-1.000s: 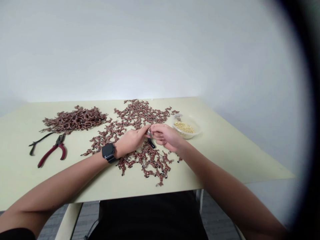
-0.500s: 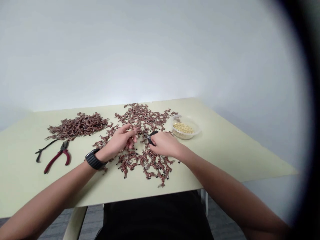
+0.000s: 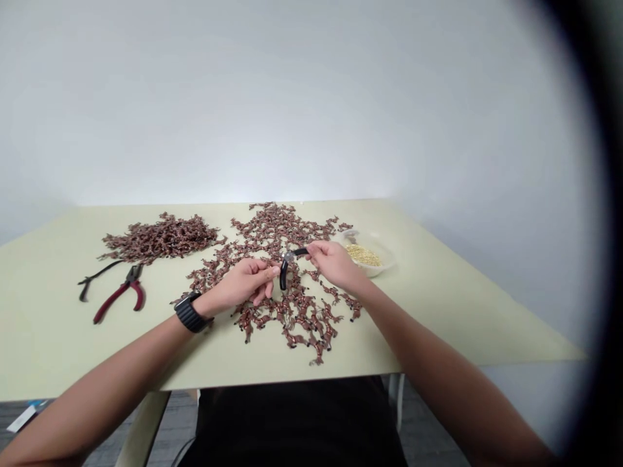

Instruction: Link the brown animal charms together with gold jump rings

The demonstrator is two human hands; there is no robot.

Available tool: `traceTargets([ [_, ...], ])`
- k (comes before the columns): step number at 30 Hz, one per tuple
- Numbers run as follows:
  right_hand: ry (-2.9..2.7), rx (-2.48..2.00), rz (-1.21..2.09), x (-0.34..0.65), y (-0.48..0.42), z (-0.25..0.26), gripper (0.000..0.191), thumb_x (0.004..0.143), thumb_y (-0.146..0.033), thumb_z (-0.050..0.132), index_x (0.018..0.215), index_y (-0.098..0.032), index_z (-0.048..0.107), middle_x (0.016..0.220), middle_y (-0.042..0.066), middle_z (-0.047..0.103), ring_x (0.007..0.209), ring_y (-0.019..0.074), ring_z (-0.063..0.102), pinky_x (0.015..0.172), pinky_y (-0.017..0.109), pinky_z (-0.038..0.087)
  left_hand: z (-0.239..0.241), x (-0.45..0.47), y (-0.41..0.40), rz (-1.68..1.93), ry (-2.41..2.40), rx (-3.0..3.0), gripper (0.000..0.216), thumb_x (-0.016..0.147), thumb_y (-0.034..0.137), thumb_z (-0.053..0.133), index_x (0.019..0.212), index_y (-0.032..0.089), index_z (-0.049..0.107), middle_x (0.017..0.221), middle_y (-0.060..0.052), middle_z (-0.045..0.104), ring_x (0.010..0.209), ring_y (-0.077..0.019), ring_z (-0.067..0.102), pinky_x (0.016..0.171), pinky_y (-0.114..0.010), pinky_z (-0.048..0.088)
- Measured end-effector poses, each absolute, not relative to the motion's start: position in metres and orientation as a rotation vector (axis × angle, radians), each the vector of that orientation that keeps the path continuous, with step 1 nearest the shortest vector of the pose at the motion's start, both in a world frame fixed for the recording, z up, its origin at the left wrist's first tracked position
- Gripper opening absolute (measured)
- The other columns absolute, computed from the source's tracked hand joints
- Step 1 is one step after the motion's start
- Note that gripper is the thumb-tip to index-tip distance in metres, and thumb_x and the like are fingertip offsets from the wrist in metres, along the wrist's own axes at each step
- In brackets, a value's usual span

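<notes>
Near the middle of the frame we have both hands over a spread of small brown charms [image 3: 287,285] scattered on the pale table [image 3: 438,292]. Our right hand [image 3: 333,263] holds small black-handled pliers [image 3: 288,263]: the fingers are closed round one handle, which points toward the upper right, while the other handle hangs down and to the left, so the handles stand well apart. The tool's tip sits just left of our right fingertips; what it grips, if anything, is too small to tell.

Our left hand [image 3: 248,282] lies just left of the pliers, fingers curled in loosely with thumb and forefinger drawn together near the hanging handle. Whether they pinch a charm we cannot tell. A dark watch [image 3: 189,312] wraps that wrist.

Just right of our right hand, in the centre-right of the frame, stands a clear bowl [image 3: 377,250] with small golden bits inside. In the left part of the frame, farther back, a denser pile [image 3: 163,237] of the same brown charms sits apart from the spread. In front of that pile, at the left, lie red-handled pliers [image 3: 119,293] and, touching or just beside them, a black-handled tool [image 3: 95,279]. Both rest flat on the table, well apart from our hands.
</notes>
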State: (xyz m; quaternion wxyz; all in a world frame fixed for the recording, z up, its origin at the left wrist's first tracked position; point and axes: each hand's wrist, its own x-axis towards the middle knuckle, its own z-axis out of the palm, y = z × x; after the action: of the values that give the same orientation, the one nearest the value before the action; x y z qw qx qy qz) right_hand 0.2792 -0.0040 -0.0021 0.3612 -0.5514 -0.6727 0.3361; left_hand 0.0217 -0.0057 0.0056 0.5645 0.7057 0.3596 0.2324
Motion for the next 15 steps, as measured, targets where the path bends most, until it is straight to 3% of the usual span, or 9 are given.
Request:
traceTargets([
  [2, -1.693, -1.391, 0.946, 0.272, -0.003, -0.008, 0.046, 0.102, -0.057, 0.039, 0.083, -0.02, 0.06, 0.064, -0.001, 0.057, 0.049, 0.0131, 0.049, 0.048, 0.025, 0.035, 0.002, 0.024, -0.008, 0.559, 0.856, 1.668, 0.052, 0.095, 0.059, 0.055, 0.069, 0.015, 0.064, 0.047, 0.001, 0.052, 0.038, -0.0075, 0.042, 0.044, -0.021, 0.032],
  [5, -1.759, -1.382, 0.798, 0.263, -0.007, -0.01, 0.047, 0.103, -0.056, 0.037, 0.08, -0.02, 0.057, 0.067, 0.001, 0.059, 0.055, 0.0144, 0.053, 0.052, 0.026, 0.039, -0.003, 0.028, -0.011, 0.616, 0.879, 1.627, 0.052, 0.096, 0.057, 0.055, 0.067, 0.014, 0.063, 0.044, 0.002, 0.048, 0.036, -0.0064, 0.037, 0.042, -0.021, 0.025],
  [9, -1.876, -1.331, 0.55, 0.252, -0.018, -0.004, 0.038, 0.102, -0.053, 0.043, 0.111, -0.021, 0.062, 0.102, 0.008, 0.062, 0.08, 0.0181, 0.061, 0.069, 0.031, 0.049, -0.008, 0.035, -0.012, 0.7, 0.878, 1.485, 0.049, 0.095, 0.055, 0.056, 0.069, 0.014, 0.061, 0.05, 0.002, 0.053, 0.037, -0.005, 0.036, 0.042, -0.021, 0.021],
  [11, -1.916, -1.338, 0.516, 0.246, -0.026, -0.002, 0.047, 0.096, -0.058, 0.051, 0.127, -0.022, 0.056, 0.118, 0.011, 0.056, 0.091, 0.0202, 0.061, 0.079, 0.035, 0.052, -0.01, 0.036, -0.013, 0.743, 0.881, 1.433, 0.047, 0.094, 0.055, 0.059, 0.069, 0.014, 0.059, 0.053, 0.003, 0.054, 0.038, -0.0045, 0.034, 0.042, -0.021, 0.02],
  [15, -1.969, -1.39, 0.505, 0.237, -0.037, -0.003, 0.084, 0.078, -0.071, 0.069, 0.143, -0.025, 0.042, 0.136, 0.013, 0.044, 0.111, 0.0271, 0.059, 0.092, 0.041, 0.051, -0.013, 0.037, -0.013, 0.786, 0.916, 1.405, 0.048, 0.093, 0.055, 0.06, 0.066, 0.015, 0.055, 0.049, 0.005, 0.044, 0.041, -0.0053, 0.027, 0.044, -0.022, 0.017],
])
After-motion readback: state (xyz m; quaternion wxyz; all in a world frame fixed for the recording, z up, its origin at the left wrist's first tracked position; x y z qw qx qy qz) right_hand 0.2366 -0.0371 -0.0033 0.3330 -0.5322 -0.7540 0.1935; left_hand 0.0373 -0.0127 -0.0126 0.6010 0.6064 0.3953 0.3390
